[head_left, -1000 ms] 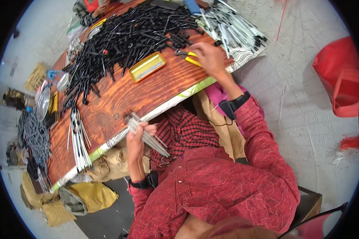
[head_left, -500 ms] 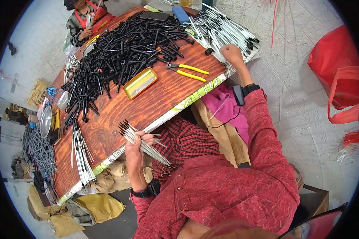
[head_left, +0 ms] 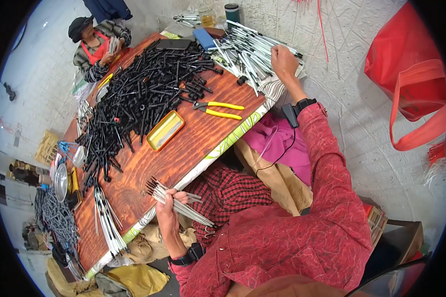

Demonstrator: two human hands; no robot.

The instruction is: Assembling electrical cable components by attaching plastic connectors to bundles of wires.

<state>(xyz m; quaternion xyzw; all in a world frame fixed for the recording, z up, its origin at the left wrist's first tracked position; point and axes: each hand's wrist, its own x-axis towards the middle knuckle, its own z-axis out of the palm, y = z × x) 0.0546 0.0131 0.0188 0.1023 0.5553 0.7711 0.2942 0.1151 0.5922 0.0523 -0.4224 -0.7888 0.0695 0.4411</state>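
My left hand (head_left: 167, 213) is closed around a bundle of thin white rods with dark tips (head_left: 186, 210), held slanting over the table's near edge. At the far right corner, my right hand (head_left: 284, 61) is above a spread of white rods with black ends (head_left: 248, 49). Its fingers curl downward, and whatever they grip is hidden behind the hand. A large heap of black plastic pieces (head_left: 148, 81) covers the middle of the wooden table (head_left: 134, 183). Yellow-handled pliers (head_left: 220, 110) and a small orange-rimmed tin (head_left: 165, 130) lie between the heap and me.
A second bunch of white rods (head_left: 106, 218) lies at the table's left end. Across the table sits a co-worker in a red apron (head_left: 101, 49). Behind the rods stand a dark green cup (head_left: 232, 13) and a blue block (head_left: 204, 38). A red bag (head_left: 406, 64) is at the right.
The whole view has shifted, bringing more of the co-worker into sight. My right hand has moved farther over the white rods. The left hand keeps its bundle.
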